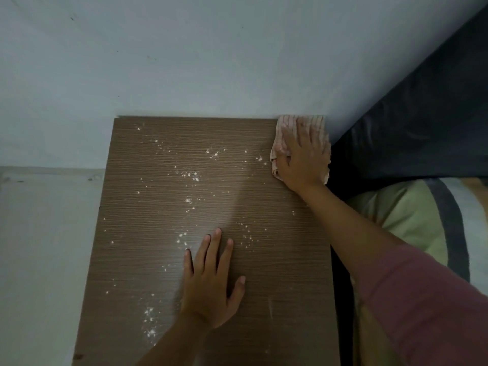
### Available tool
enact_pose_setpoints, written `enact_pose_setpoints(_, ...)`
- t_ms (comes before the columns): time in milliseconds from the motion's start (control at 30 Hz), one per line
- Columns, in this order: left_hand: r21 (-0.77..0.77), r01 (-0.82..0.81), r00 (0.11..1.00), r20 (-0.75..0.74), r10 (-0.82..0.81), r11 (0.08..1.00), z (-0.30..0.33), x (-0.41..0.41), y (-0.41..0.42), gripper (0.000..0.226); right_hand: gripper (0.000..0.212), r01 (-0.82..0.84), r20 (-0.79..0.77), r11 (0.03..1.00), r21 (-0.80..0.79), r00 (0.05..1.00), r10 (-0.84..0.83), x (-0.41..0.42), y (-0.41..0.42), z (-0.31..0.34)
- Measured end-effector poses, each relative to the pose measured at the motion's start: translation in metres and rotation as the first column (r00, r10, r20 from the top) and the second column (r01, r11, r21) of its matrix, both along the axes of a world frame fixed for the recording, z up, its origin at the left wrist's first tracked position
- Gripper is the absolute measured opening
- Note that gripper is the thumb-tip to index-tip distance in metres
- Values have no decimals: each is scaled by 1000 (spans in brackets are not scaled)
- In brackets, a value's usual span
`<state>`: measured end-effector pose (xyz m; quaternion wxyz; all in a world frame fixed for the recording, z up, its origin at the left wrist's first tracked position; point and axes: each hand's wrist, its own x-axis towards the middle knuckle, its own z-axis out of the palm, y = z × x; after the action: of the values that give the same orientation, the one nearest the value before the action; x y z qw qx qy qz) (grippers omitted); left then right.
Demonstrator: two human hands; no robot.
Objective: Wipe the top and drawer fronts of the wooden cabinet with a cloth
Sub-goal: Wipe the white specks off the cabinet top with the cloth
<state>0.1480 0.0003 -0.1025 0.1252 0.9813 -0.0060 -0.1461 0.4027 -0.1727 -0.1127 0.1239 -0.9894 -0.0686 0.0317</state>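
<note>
Left hand (208,283) nearest me, flat on cabinet top (148,233), fingers spread and straight, holding nothing. I see right hand (301,154) at far right corner, palm down, fingers extended, pressing cloth (315,122) onto wood. Cloth touches wall (184,62) along back edge, overhangs right edge slightly. White crumbs (190,175) scattered across centre and left of top. Right edge borders dark gap, then bed with striped pillow (412,212). Left edge open to floor (39,247). Drawer fronts out of my view.
</note>
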Motion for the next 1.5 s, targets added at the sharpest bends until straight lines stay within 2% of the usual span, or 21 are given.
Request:
enact_pose_setpoints(200, 22, -7, 1000, 7, 7, 1000, 1, 0, 0, 71, 62, -104, 13, 993, 56, 995, 104, -18, -7, -3)
enact_pose_setpoints(433, -21, -12, 997, 74, 13, 1000, 1, -2, -1, 70, 59, -130, 10, 989, 73, 991, 130, -68, -17, -3)
enact_pose_setpoints(867, 3, -18, 991, 135, 17, 1000, -3, -5, -2, 70, 55, -81, 88, 997, 9, 993, 80, -212, -31, 1)
enact_pose_setpoints(933, -29, -14, 988, 154, 18, 999, -1, -9, -3, 70, 56, -78, 93, 997, 7, 993, 77, -236, -34, 2)
enact_pose_setpoints(1133, -126, -10, 980, 196, 35, 992, 5, -80, -8, 67, 57, -48, 55, 999, -5, 997, 48, -293, -37, 4)
enact_pose_setpoints(1267, -60, 60, 980, 195, -47, 996, -3, -111, -7, 69, 57, -39, 36, 999, -10, 999, 39, -320, -38, 3)
enact_pose_setpoints(1500, -48, 51, 973, 226, -39, 998, -6, -109, -8, 70, 56, -23, 64, 1000, 6, 998, 22, -345, -40, 2)
